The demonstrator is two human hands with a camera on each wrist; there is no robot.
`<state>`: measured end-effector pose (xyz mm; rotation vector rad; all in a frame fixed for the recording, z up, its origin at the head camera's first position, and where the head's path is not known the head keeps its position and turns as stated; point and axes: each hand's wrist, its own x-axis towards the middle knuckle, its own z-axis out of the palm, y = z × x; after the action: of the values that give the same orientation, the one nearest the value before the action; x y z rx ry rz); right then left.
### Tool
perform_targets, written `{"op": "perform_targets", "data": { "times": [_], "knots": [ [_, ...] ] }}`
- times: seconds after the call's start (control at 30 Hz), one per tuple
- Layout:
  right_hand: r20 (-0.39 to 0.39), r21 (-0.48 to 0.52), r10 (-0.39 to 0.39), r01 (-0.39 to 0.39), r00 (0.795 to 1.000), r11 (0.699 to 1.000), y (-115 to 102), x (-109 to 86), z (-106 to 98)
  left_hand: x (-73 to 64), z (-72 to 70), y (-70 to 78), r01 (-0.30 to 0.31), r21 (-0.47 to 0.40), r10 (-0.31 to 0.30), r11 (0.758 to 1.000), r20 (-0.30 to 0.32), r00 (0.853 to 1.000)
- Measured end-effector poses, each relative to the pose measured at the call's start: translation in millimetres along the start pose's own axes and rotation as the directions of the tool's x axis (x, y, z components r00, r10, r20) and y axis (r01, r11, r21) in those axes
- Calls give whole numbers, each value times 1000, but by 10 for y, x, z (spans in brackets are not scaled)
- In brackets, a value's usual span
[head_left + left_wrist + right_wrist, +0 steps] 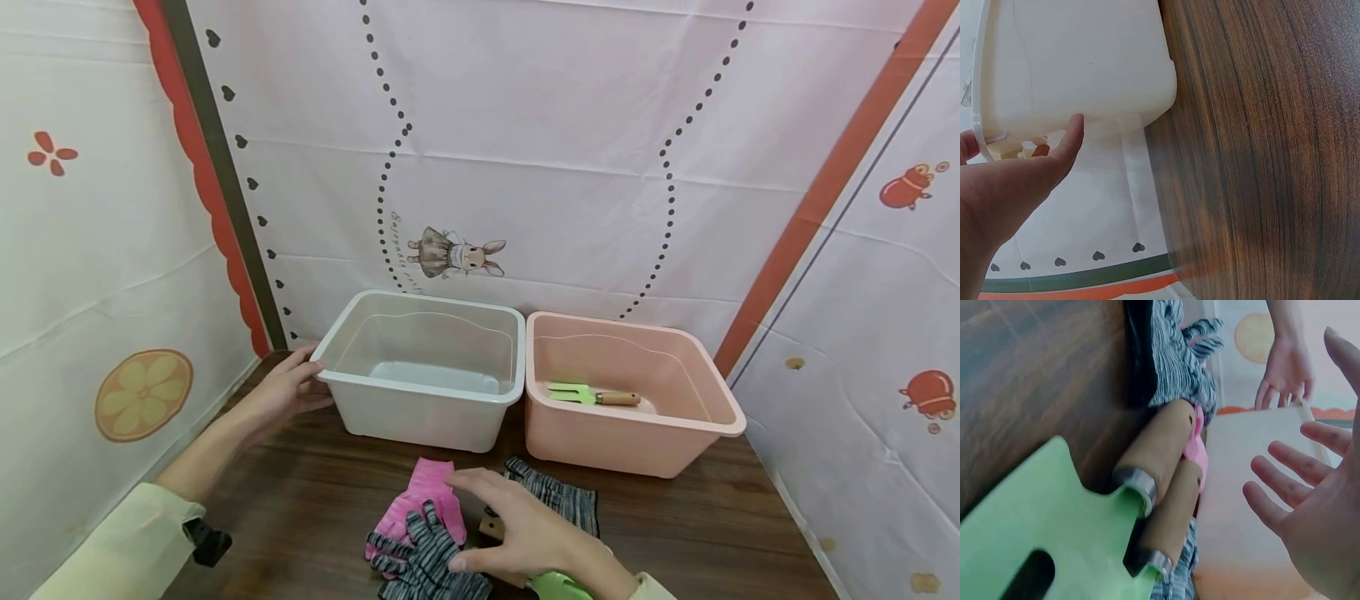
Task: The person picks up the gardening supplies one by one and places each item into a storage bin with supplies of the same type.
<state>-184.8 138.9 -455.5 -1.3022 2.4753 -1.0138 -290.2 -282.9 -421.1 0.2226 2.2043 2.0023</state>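
Note:
At the left end of a pale grey plastic bin (420,423), my left hand (277,396) grips the rim, with the thumb over it in the head view. My right hand (528,521) hovers with spread fingers above gloves and garden tools, holding nothing. Below it lie a pink glove (429,492), a grey-and-black striped glove (438,560) and another striped glove (577,507). Two wooden handles show in the right wrist view, one belonging to a green garden trowel (1066,519); the other tool is mostly hidden. Part of the pile is hidden behind my right hand.
A pink bin (607,446) stands beside the grey one, with a green hand fork (573,393) inside. Both stand on a dark wood table (285,500). Printed fabric walls (540,108) enclose the table at the back and both sides.

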Motion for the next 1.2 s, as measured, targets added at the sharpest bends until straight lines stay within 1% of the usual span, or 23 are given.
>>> {"op": "perform_targets", "data": {
  "times": [0.1, 0.2, 0.27, 0.33, 0.4, 0.5, 0.57, 0.6, 0.7, 0.73, 0.87, 1.0, 1.2],
  "knots": [
    [19, 10, -8, 7, 1000, 1000, -30, 38, 55, -6, 0, 8, 8, 5, -8, 1000, -2, 1000],
    [30, 12, -37, 36, 999, 999, -39, 71, 140, -11, 1, 10, 15, 2, -15, 1000, -4, 1000],
    [39, -3, -58, 58, 998, 998, -44, 86, 208, -9, 0, 6, 21, -2, -21, 1000, -6, 1000],
    [63, -18, -54, 56, 997, 998, -55, 94, 269, -7, 1, 5, 22, -4, -22, 1000, -4, 1000],
    [104, 3, -5, 5, 995, 1000, -72, 96, 319, -3, -1, 3, 22, -7, -22, 1000, -3, 1000],
    [154, 47, 89, -98, 984, 994, -95, 97, 377, 0, -8, 2, 22, -9, -22, 1000, -3, 1000],
    [166, 42, 110, -119, 980, 992, -102, 101, 412, -3, -16, 3, 22, -9, -22, 1000, -5, 1000],
    [164, 29, 100, -106, 981, 994, -101, 104, 430, -4, -24, 3, 27, -10, -27, 1000, -8, 1000],
    [150, -45, 28, -21, 988, 999, -87, 113, 473, -6, -41, 8, 35, -19, -35, 999, -6, 999],
    [147, -75, 3, 8, 989, 997, -79, 113, 487, -4, -46, 9, 37, -20, -37, 999, -5, 999],
    [145, -132, -60, 79, 988, 988, -48, 125, 538, 2, -54, 18, 39, -21, -39, 999, 2, 999],
    [137, -199, -103, 129, 985, 971, -22, 145, 583, 11, -50, 23, 34, -10, -34, 999, 7, 999],
    [138, -280, -119, 154, 983, 947, 15, 157, 605, 17, -50, 23, 42, -18, -42, 999, 3, 999]
  ]
}}
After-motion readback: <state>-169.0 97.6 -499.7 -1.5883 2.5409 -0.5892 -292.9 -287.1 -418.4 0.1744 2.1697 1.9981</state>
